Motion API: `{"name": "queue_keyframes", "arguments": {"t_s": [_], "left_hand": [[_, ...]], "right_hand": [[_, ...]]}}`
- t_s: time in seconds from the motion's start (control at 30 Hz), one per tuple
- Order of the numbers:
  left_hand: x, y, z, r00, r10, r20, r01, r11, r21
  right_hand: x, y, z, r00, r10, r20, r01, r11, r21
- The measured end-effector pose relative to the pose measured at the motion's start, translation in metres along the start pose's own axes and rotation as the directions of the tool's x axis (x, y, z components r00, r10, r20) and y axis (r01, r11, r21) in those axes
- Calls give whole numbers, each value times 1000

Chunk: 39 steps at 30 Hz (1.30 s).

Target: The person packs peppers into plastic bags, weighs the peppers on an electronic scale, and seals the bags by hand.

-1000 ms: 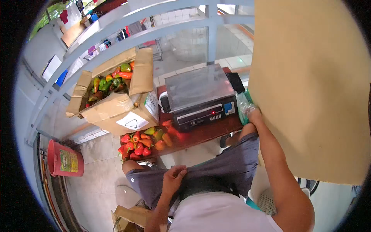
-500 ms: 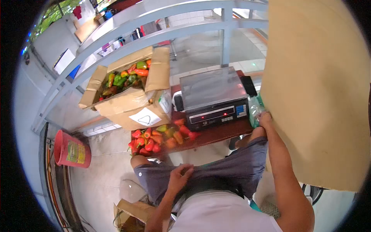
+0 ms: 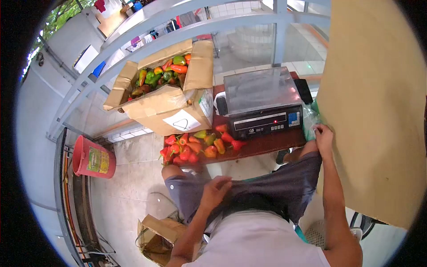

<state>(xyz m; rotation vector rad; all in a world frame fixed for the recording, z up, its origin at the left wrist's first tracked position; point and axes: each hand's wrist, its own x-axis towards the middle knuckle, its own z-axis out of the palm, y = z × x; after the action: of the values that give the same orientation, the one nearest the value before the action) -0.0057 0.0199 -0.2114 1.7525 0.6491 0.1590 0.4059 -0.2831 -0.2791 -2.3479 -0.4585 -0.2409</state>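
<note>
My right hand (image 3: 324, 137) pinches the edge of a clear plastic bag (image 3: 311, 119) at the right side of the digital scale (image 3: 269, 121). My left hand (image 3: 216, 193) rests over my lap, fingers loosely bent and thumb apart, with nothing visible in it. In front of it, red, orange and greenish bell peppers (image 3: 211, 151) lie loose on the dark red bench (image 3: 262, 145). The scale's metal pan (image 3: 262, 90) bears nothing. Behind the loose peppers, a cardboard box (image 3: 151, 113) with its flaps up holds more peppers (image 3: 167, 75).
A large cardboard sheet (image 3: 378, 111) stands close at my right. On the floor to the left is a red bucket (image 3: 94, 156). An opened carton (image 3: 162, 231) sits beside my left leg. A grey metal railing (image 3: 244, 20) runs behind the bench.
The view has shifted, so the bench and box appear farther right and higher. My right hand now pinches the bag's lower edge instead of reaching over its side. My left hand stays over my lap.
</note>
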Motion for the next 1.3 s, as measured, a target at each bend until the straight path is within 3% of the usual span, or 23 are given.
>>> {"name": "queue_keyframes", "arguments": {"t_s": [0.07,0.13,0.17,0.2,0.23,0.27,0.33,0.4,0.47,0.53,0.6,0.7,0.8,0.83,0.87,0.9,0.93,1.03,1.07,1.13,1.2,1.23,1.3], "left_hand": [[4,-9,-9,997,74,-34,-70,992,105],[21,24,-45,977,174,-125,-114,916,385],[49,8,-74,891,426,-154,-306,817,488],[46,81,-89,858,448,-251,-376,882,285],[67,79,-118,780,484,-398,-368,868,334],[72,115,-132,716,539,-444,-504,839,206],[72,169,-141,589,592,-550,-570,787,236],[62,188,-121,533,655,-535,-587,742,324],[50,176,-78,653,644,-398,-604,760,240],[51,168,-21,610,787,-96,-697,590,408],[48,163,31,698,716,2,-692,674,257],[60,128,57,647,729,223,-755,654,54],[49,115,34,956,207,207,-175,971,-160],[45,120,32,957,210,201,-159,956,-245],[44,115,32,959,203,200,-122,926,-357],[45,108,32,960,198,198,-86,882,-464],[47,99,32,960,196,199,-51,824,-564],[50,72,24,978,186,96,-100,819,-565],[48,65,19,972,224,64,-172,875,-452],[43,73,8,954,299,-2,-294,936,-193],[37,85,8,987,-152,45,145,751,-644],[37,77,4,992,-109,70,129,773,-621],[36,72,3,1000,-11,21,22,734,-679]], "right_hand": [[-21,-30,-20,990,-85,-112,88,996,26],[-39,-40,-30,985,-7,-175,33,989,145],[-48,-43,-33,979,35,-201,7,979,205],[-56,-44,-34,969,28,-246,46,957,287],[-61,-46,-35,956,24,-292,89,926,366],[-63,-49,-35,941,26,-338,134,887,441],[-67,-70,-44,914,16,-404,187,870,456],[-76,-95,-52,920,72,-386,165,821,547],[-82,-127,-56,946,177,-272,65,717,694],[-85,-181,-71,965,-196,-176,255,863,437],[-88,-226,-70,895,-445,21,361,752,552],[-84,-249,-74,829,-418,372,33,701,713],[-72,-223,-76,806,-410,427,-37,684,728],[-73,-223,-67,872,-387,299,16,634,773],[-82,-228,-55,938,-270,218,-92,413,906],[-85,-244,-56,901,-302,311,-195,358,913],[-89,-247,-54,860,-343,377,-210,436,875],[-93,-238,-47,817,-286,501,-270,577,771],[-93,-230,-44,815,-236,529,-301,608,735],[-91,-212,-32,868,-158,472,-396,354,847],[-88,-209,-29,867,-78,492,-487,71,870],[-90,-214,-30,840,-86,535,-534,44,845],[-97,-214,-29,812,-97,576,-555,176,813]]}}
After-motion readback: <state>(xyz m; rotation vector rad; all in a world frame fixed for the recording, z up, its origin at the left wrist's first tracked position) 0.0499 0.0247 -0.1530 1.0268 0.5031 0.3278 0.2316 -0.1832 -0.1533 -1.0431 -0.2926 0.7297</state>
